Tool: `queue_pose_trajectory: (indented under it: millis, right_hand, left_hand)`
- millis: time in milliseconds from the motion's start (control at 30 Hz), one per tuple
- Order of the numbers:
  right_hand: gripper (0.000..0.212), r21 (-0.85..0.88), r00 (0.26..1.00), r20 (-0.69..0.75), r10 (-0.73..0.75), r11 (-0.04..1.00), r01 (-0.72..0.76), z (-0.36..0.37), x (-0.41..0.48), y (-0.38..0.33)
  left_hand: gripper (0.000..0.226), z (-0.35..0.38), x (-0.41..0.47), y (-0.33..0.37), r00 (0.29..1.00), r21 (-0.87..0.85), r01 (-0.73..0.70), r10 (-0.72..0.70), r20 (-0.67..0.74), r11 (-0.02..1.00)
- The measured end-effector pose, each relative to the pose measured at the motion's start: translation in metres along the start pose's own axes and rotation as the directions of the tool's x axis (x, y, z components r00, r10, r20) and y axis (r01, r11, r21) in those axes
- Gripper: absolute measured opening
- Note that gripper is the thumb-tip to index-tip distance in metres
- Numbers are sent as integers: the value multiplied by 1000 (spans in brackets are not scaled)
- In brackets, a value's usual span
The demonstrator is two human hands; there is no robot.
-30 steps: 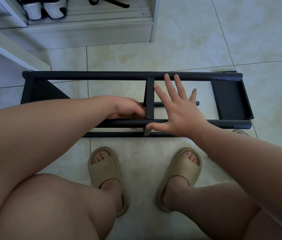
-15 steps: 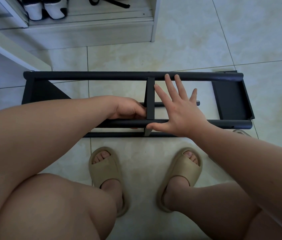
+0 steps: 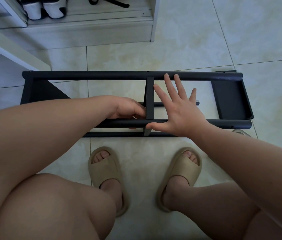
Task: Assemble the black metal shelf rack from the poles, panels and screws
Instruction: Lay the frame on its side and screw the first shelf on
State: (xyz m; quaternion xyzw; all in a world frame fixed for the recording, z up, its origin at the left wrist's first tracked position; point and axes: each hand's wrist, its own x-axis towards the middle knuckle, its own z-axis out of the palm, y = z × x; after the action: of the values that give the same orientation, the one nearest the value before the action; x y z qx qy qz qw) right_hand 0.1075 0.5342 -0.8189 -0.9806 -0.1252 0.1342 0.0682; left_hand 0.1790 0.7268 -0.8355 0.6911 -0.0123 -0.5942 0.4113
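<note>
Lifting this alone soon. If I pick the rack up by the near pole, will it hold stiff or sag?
Probably fairly stiff: panels tie the near pole to the far pole. It may twist, since one rod stops short of the right panel. Unlikely to roll.

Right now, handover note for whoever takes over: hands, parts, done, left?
Left hand: curled at the middle panel by the near pole; what it holds is hidden.
Right hand: open, palm on the near pole, fingers spread.
Rack lies on its side on the floor, left end panel and right end panel on.
Done: poles and three panels look joined.
Left: probably fix the middle panel, then stand the rack up. No screws in view.
</note>
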Motion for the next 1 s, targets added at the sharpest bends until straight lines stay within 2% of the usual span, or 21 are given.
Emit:
queue_pose_trajectory:
  millis: [67,133,267,367,533,667,800,1000]
  right_hand:
    - [125,2,1000,-1,0,1000,0,0,0,0]
    - [125,-2,1000,-2,0,1000,0,0,0,0]
    - [125,-4,1000,-5,0,1000,0,-1,-1,-1]
    - [124,-2,1000,-8,-4,1000,4,0,-1,-1]
    - [124,-2,1000,-10,-5,1000,5,-1,-1,-1]
    - [124,0,1000,-9,-4,1000,4,0,0,0]
    - [125,4,1000,-8,-4,1000,4,0,0,-1]
    - [125,-4,1000,-3,-2,1000,2,-1,0,0]
  left_hand:
    - [17,2,-1,1,999,11,-37,37,-35,999]
    - [31,2,0,0,997,-5,-43,43,-59,999]
    - [43,2,0,0,999,-56,-50,48,-25,997]
    - [40,0,0,-1,999,-98,-19,22,30,995]
    - [16,1,-2,1,999,-32,36,-35,38,999]
    - [17,2,-4,2,1000,-44,-11,11,6,999]
    - [37,3,-3,2,1000,-63,-19,19,0,998]
    - [28,-1,1,-2,998,-86,34,-29,52,996]
